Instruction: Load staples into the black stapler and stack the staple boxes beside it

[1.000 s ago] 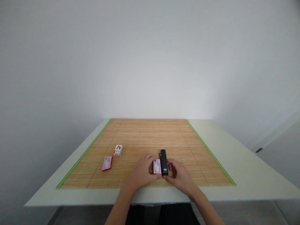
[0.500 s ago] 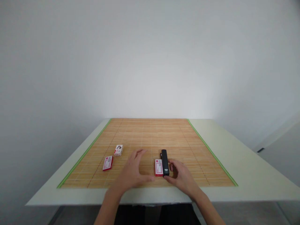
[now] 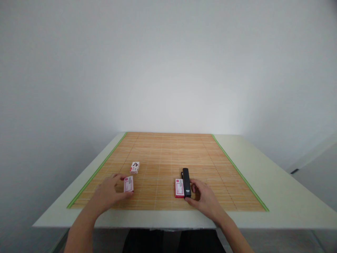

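Bamboo mat, slatted, green-edged, covers most of a pale table set against a white wall. Left hand at the mat's near left, fingers and thumb curled around a small red-and-white box, which is tipped up on edge off the slats; grip looks light, at the box's left side. Just beyond it, apart, a smaller white box with red print lies flat on the mat. Right hand near centre, thumb and fingertips pinching the near end of a black stapler; the stapler lies lengthwise, pointing away from the person, flat on the mat. Second red-and-white box lies flat, touching or just beside the stapler's left flank; whether the right thumb also touches it cannot be told. Both forearms bare, entering from the lower edge. The two hands are well apart, open mat between them
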Demonstrator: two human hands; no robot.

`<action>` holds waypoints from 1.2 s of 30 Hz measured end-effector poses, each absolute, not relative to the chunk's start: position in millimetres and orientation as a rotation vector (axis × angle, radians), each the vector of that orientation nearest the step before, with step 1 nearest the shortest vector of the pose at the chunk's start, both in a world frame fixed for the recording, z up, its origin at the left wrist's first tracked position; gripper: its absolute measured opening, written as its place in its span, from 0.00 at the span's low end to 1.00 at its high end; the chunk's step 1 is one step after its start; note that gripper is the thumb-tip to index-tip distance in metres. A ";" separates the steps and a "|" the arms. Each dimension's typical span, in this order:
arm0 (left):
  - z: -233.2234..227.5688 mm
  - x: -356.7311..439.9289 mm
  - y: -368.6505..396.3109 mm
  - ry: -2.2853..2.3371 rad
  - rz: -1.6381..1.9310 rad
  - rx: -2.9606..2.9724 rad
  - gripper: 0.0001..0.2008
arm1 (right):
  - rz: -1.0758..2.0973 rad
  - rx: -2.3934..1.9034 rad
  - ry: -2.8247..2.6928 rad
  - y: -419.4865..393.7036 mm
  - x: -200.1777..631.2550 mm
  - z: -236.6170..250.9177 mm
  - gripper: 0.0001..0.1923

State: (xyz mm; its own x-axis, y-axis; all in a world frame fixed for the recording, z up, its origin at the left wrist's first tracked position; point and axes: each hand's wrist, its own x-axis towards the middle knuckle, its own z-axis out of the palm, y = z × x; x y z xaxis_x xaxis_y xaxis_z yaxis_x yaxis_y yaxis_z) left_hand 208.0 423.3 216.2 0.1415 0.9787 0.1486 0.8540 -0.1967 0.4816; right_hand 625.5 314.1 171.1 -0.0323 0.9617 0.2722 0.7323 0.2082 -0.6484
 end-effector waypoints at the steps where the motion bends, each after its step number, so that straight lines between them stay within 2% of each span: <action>1: 220.0 226.9 415.8 1.619 0.626 2.182 0.33 | 0.438 -1.581 -1.818 313.7 625.3 171.9 0.28; 6: 227.4 334.8 384.6 1.188 0.746 2.219 0.32 | 0.425 -1.594 -1.824 313.6 624.6 173.9 0.26; 9: 225.2 371.5 381.5 1.079 0.757 2.263 0.31 | 0.418 -1.578 -1.831 314.4 624.2 173.5 0.26; 21: 212.8 397.7 384.4 0.928 0.719 2.122 0.27 | 0.408 -1.573 -1.850 312.7 623.1 174.8 0.23; 27: 200.5 397.1 385.7 0.908 0.741 2.134 0.31 | 0.396 -1.576 -1.848 312.5 622.9 174.7 0.24; 31: 199.2 390.5 385.5 0.929 0.777 2.128 0.50 | 0.407 -1.584 -1.839 313.9 624.2 171.4 0.25; 32: 200.6 384.4 388.5 0.966 0.807 2.116 0.50 | 0.408 -1.588 -1.838 314.2 624.5 170.6 0.26; 33: 202.6 375.3 393.7 1.032 0.853 2.094 0.46 | 0.408 -1.595 -1.838 314.5 624.8 170.0 0.26; 35: 207.2 348.0 410.7 1.265 0.982 2.014 0.31 | 0.406 -1.611 -1.844 314.7 625.2 169.5 0.27; 36: 209.2 330.6 421.8 1.446 1.065 1.946 0.27 | 0.404 -1.617 -1.846 314.6 625.1 169.7 0.28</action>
